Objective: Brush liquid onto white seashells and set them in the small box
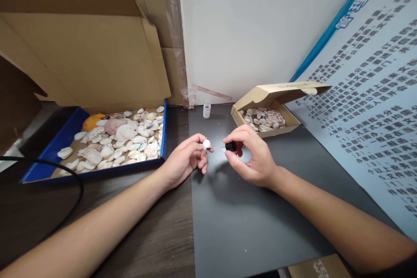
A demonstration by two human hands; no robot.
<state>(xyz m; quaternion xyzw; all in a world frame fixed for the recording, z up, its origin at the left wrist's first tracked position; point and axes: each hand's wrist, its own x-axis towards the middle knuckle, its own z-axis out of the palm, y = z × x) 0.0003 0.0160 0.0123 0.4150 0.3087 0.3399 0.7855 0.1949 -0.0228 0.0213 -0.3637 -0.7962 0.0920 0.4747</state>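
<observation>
My left hand (189, 156) pinches a small white shell (206, 143) between thumb and fingers, above the edge of the grey mat. To its right, my right hand (250, 154) grips a small black cylindrical object (231, 146) between thumb and fingers. A gap separates the two held things. Beyond the hands, a small clear bottle with a white label (206, 110) stands upright near the wall. Many shells (125, 132) lie in the blue-edged box (165, 126) on the left. More shells (263, 118) fill the smaller open cardboard box (289, 129) on the right.
A black cable (81, 186) curves over the dark wooden table at the left. The grey mat (228, 234) lies under my hands. A printed sheet (365, 108) stands at the right. Part of a brown box (319, 268) shows at the bottom edge.
</observation>
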